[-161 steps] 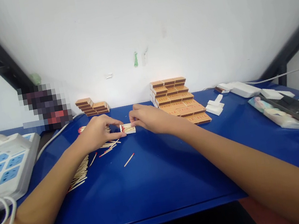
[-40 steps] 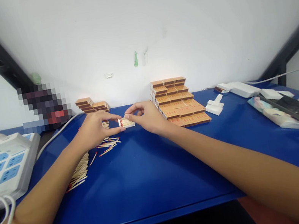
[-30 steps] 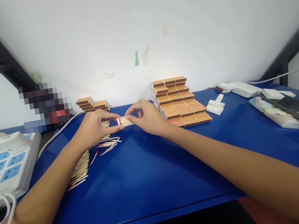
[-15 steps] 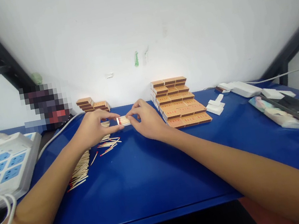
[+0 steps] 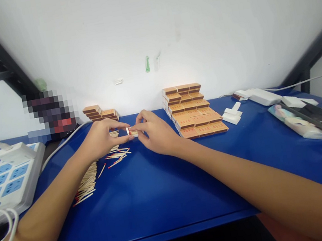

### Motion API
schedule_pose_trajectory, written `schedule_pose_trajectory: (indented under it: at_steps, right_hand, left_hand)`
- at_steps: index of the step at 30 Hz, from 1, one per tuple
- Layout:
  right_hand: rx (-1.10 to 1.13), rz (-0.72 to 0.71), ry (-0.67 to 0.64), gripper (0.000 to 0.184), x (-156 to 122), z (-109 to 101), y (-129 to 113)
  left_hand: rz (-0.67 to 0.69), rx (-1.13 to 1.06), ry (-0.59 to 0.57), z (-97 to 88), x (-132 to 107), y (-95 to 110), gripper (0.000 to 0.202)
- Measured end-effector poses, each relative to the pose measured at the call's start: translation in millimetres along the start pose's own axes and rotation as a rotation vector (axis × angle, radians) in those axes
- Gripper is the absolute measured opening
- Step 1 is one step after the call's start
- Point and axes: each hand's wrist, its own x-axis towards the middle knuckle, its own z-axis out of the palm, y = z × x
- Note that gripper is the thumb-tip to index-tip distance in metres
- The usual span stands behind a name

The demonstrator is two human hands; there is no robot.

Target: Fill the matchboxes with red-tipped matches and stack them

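A small white matchbox tray (image 5: 131, 132) filled with red-tipped matches is pinched between both my hands just above the blue table (image 5: 166, 186). My left hand (image 5: 102, 138) grips its left end with thumb and fingers closed. My right hand (image 5: 153, 132) covers most of the tray from the right, fingers closed on it. Loose matches (image 5: 117, 153) lie scattered under my left hand, and a longer heap of matches (image 5: 87, 185) runs along my left forearm.
Stacked orange matchboxes (image 5: 192, 109) stand right of my hands; a smaller stack (image 5: 100, 113) sits at the back by the wall. White empty trays (image 5: 231, 115) lie further right. A white power strip (image 5: 6, 181) with cables is at the left; a dark device in plastic (image 5: 313, 118) at the right.
The tray was lifted off the table. My right hand has slid left over it, so less of the tray shows. The single stray match in front is gone.
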Motion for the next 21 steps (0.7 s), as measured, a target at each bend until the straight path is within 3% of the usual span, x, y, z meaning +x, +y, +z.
schedule_pose_trajectory:
  at_steps: [5, 9, 15, 21]
  right_hand:
    - [-0.037, -0.038, -0.017, 0.030, 0.8, -2.0, 1.1]
    - [0.058, -0.049, 0.016, 0.024, -0.2, -1.0, -6.9]
    - [0.215, -0.022, -0.182, 0.008, -6.2, 6.1, -27.0]
    - [0.251, -0.036, -0.288, 0.008, -7.1, 14.2, -34.0]
  left_hand:
    - [-0.017, 0.006, -0.014, -0.2, 0.0, 0.6, 0.029]
    - [-0.023, 0.042, 0.019, -1.8, 0.5, -3.9, 0.031]
    - [-0.087, 0.095, 0.073, -3.6, -0.6, -7.9, 0.035]
    - [-0.103, 0.113, 0.082, -2.5, -1.2, -6.5, 0.033]
